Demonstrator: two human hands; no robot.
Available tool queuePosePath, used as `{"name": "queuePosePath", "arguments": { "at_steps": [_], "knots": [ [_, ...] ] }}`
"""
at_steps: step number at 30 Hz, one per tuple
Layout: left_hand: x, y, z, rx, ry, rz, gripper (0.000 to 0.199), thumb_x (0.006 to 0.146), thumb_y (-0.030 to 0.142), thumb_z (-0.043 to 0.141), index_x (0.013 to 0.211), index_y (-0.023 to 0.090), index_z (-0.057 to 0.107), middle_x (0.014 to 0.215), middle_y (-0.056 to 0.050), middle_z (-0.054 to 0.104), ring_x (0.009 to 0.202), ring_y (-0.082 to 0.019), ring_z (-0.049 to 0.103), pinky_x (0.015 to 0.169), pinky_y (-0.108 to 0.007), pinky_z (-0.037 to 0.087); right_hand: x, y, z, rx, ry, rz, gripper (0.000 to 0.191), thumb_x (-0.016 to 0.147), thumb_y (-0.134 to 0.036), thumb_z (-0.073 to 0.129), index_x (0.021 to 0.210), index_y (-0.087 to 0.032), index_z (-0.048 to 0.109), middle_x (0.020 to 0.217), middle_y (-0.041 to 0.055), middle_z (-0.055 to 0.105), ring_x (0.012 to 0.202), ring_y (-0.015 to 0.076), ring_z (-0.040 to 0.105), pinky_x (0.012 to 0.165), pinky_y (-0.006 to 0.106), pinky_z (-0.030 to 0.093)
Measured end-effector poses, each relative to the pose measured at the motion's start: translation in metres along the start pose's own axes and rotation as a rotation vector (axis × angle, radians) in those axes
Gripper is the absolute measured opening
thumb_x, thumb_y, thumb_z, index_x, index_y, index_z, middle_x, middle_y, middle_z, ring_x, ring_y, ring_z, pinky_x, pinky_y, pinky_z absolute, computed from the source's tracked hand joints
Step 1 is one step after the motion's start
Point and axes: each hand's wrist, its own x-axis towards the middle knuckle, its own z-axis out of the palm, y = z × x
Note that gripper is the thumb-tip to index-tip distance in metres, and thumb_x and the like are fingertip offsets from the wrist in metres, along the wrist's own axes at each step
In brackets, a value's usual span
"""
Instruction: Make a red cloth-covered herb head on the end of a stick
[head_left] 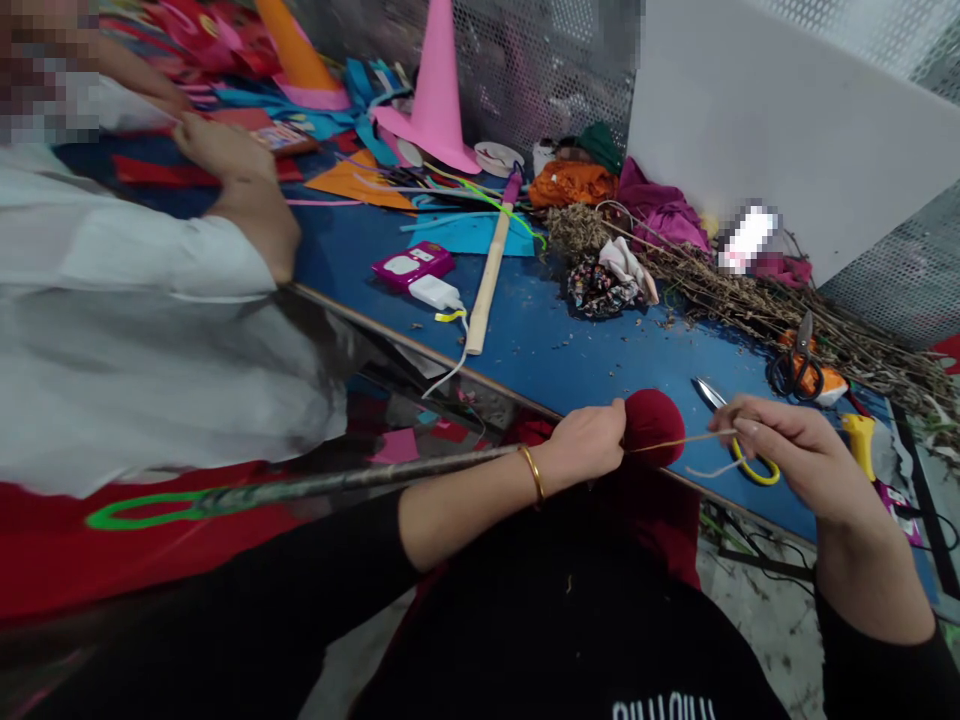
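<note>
My left hand (589,440) is closed around the end of a long dark stick (315,485), which runs to the left under my forearm. A bright green loop (142,510) is at the stick's far end. My right hand (795,450) pinches a thin tan string (682,441), pulled straight between my two hands. A loose pale strand hangs below its fingers. Behind the string is a rounded dark red shape (654,420) at the table edge. Yellow-handled scissors (766,470) lie on the table, partly hidden by my right hand.
Another person's forearm (251,200) rests over the blue table (337,250) at left. A pale stick (491,270), a purple-and-white device (412,265), a pink cone hat (435,100), cloth bundles, dried twigs (720,290) and black scissors (799,365) lie along the table.
</note>
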Motion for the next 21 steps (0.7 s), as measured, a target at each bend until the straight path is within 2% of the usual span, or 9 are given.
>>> {"name": "queuePosePath", "arguments": {
  "at_steps": [2,3,5,7,9,11,14,17,21],
  "knots": [
    [-0.002,0.002,0.001,0.003,0.004,0.042,0.038,0.077,0.021,0.051,0.114,0.01,0.051,0.098,-0.019,0.07,0.094,-0.033,0.069,0.073,-0.037,0.052,0.009,0.002,0.006,0.173,-0.001,-0.022,0.029,0.086,-0.033,0.065,0.062,-0.017,0.063,0.087,0.0058,0.066,0.082,0.0181,0.06,0.074,0.031,0.048],
    [-0.003,0.003,0.001,0.007,0.001,0.065,0.038,0.077,0.021,0.051,0.113,0.011,0.051,0.098,-0.019,0.07,0.092,-0.034,0.069,0.072,-0.038,0.052,0.016,0.004,0.011,0.287,-0.016,-0.016,0.029,0.086,-0.034,0.064,0.062,-0.017,0.061,0.084,0.0052,0.066,0.079,0.0178,0.06,0.075,0.032,0.049],
    [-0.007,0.007,0.002,0.014,-0.019,0.136,0.036,0.076,0.02,0.051,0.111,0.012,0.053,0.095,-0.017,0.071,0.087,-0.033,0.07,0.069,-0.038,0.052,0.031,0.009,0.023,0.541,-0.063,0.027,0.03,0.085,-0.035,0.065,0.062,-0.018,0.056,0.068,0.0004,0.059,0.065,0.0143,0.058,0.068,0.031,0.051],
    [-0.011,0.012,0.001,0.023,-0.042,0.232,0.033,0.076,0.016,0.049,0.108,0.013,0.056,0.093,-0.016,0.072,0.085,-0.032,0.07,0.067,-0.036,0.052,0.048,0.016,0.032,0.771,-0.087,0.081,0.03,0.083,-0.032,0.067,0.061,-0.019,0.049,0.058,-0.0054,0.049,0.05,0.0092,0.049,0.058,0.027,0.05],
    [-0.017,0.017,-0.002,0.038,-0.087,0.309,0.032,0.073,0.013,0.051,0.103,0.014,0.058,0.09,-0.016,0.073,0.084,-0.032,0.07,0.065,-0.035,0.051,0.064,0.026,0.037,0.941,-0.106,0.162,0.031,0.083,-0.027,0.065,0.062,-0.019,0.044,0.055,-0.009,0.041,0.041,0.0046,0.036,0.046,0.02,0.045],
    [-0.022,0.02,-0.007,0.027,-0.127,0.364,0.03,0.071,0.012,0.053,0.099,0.016,0.06,0.089,-0.015,0.073,0.084,-0.032,0.07,0.064,-0.033,0.05,0.077,0.038,0.037,1.049,-0.136,0.263,0.031,0.083,-0.024,0.062,0.062,-0.02,0.039,0.053,-0.0109,0.035,0.037,0.0028,0.024,0.036,0.015,0.032],
    [-0.026,0.022,-0.015,-0.057,-0.131,0.43,0.027,0.074,0.018,0.055,0.1,0.018,0.059,0.091,-0.012,0.074,0.084,-0.03,0.07,0.064,-0.031,0.05,0.084,0.063,0.034,1.134,-0.128,0.347,0.034,0.085,-0.025,0.058,0.062,-0.022,0.034,0.049,-0.0122,0.029,0.035,0.0036,0.015,0.03,0.014,0.019],
    [-0.026,0.018,-0.021,-0.175,-0.093,0.418,0.027,0.076,0.025,0.057,0.101,0.017,0.059,0.095,-0.011,0.073,0.087,-0.029,0.07,0.066,-0.03,0.05,0.075,0.087,0.033,1.207,-0.009,0.293,0.037,0.086,-0.024,0.057,0.061,-0.023,0.029,0.047,-0.0122,0.027,0.034,0.0044,0.017,0.03,0.015,0.022],
    [-0.018,0.012,-0.018,-0.431,-0.043,0.374,0.021,0.076,0.027,0.059,0.094,0.015,0.062,0.09,-0.007,0.073,0.084,-0.026,0.069,0.069,-0.027,0.05,0.05,0.109,0.044,1.228,0.328,0.174,0.042,0.08,-0.02,0.062,0.06,-0.023,0.025,0.047,-0.0111,0.031,0.038,0.0045,0.031,0.042,0.014,0.039]
  ]
}}
